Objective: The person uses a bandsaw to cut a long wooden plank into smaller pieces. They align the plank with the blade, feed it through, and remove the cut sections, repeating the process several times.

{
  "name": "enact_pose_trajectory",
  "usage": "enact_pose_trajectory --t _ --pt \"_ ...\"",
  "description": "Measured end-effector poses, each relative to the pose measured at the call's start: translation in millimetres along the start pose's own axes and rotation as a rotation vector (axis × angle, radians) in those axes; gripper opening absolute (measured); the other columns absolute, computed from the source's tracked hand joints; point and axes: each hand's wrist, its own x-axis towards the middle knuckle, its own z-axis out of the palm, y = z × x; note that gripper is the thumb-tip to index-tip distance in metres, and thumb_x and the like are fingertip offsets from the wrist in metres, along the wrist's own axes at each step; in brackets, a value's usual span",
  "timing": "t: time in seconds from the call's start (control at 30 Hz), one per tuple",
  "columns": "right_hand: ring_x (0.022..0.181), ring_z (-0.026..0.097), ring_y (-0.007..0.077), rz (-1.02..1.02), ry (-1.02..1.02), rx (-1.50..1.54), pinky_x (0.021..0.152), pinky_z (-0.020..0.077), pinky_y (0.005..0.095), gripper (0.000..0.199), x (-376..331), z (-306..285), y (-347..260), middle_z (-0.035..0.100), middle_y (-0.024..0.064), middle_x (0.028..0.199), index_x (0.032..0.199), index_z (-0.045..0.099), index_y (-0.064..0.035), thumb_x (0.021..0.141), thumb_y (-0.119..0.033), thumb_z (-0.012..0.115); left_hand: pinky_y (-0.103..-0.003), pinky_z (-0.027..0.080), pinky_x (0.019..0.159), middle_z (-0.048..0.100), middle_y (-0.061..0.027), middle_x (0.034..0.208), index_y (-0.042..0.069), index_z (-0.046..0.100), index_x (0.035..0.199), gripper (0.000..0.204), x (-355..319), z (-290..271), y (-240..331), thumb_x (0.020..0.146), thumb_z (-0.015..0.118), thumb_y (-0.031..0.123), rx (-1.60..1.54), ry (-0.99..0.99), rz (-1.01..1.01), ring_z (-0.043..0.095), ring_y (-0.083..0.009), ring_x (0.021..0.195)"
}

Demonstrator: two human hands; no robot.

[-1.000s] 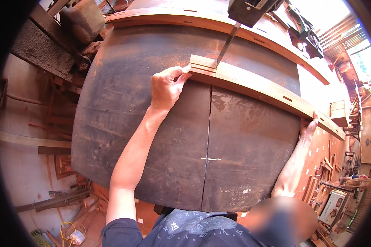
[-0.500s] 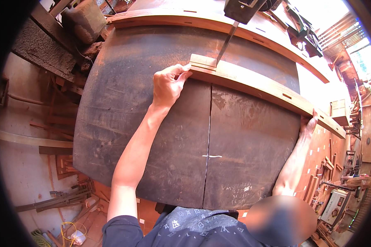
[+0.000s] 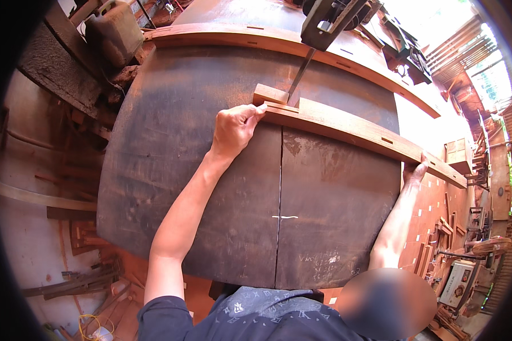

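Note:
My left hand (image 3: 234, 129) pinches the left end of a long wooden rail (image 3: 347, 128) between thumb and fingers. That end is stepped down to a thinner tongue, with a slot showing further along the rail. My right hand (image 3: 415, 171) grips the rail near its right end, beyond the table's edge. A bandsaw blade (image 3: 301, 75) comes down just behind the tongue, beside the rail's shoulder. A small wooden block (image 3: 269, 94) lies behind the tongue, left of the blade. Under the rail is the dark metal saw table (image 3: 199, 170).
Across the table's far side lies a long wooden fence beam (image 3: 222, 37). The saw's blade guide (image 3: 330, 28) hangs above. A plastic jerrycan (image 3: 115, 33) stands at the back left. Timber pieces (image 3: 424, 256) lie on the floor at right. A person's blurred head is at the lower right.
The rail's left end has moved slightly toward me, both hands still on it. The small block now shows apart from the tongue, behind it. The whole view has shifted a little.

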Motion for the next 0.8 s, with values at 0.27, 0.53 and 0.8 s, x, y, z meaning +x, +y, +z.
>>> enact_pose_trajectory --t 0.27,0.53,0.8 --pt "0.12 0.063 0.0301 -0.039 0.017 -0.002 0.098 0.0561 0.0468 0.055 14.9 11.1 2.6 0.064 0.0144 0.129 0.137 0.056 -0.0057 0.097 -0.043 0.063 -0.029 0.062 0.072 0.081 -0.0143 0.092 -0.001 0.079 0.1 0.008 -1.2 2.1 4.9 0.093 0.075 -0.002 0.024 -0.072 -0.104 0.081 -0.0196 0.086" --pt "0.122 0.061 0.0274 -0.027 -0.005 0.015 0.104 0.0504 0.0447 0.052 16.6 9.4 1.7 0.065 0.0119 0.128 0.133 0.06 -0.0044 0.098 -0.042 0.064 -0.028 0.063 0.074 0.081 -0.0133 0.091 -0.001 0.079 0.102 0.009 -1.0 5.2 1.0 0.095 0.074 -0.002 0.018 -0.074 -0.077 0.08 -0.018 0.085" --pt "0.12 0.063 0.0272 -0.029 -0.031 0.014 0.101 0.053 0.0444 0.048 24.6 3.9 2.8 0.066 0.0112 0.126 0.132 0.061 -0.0054 0.098 -0.039 0.066 -0.037 0.055 0.06 0.075 -0.0176 0.083 0.003 0.079 0.1 0.008 0.4 13.2 -6.6 0.092 0.076 0.005 -0.008 -0.014 -0.026 0.074 -0.031 0.069"
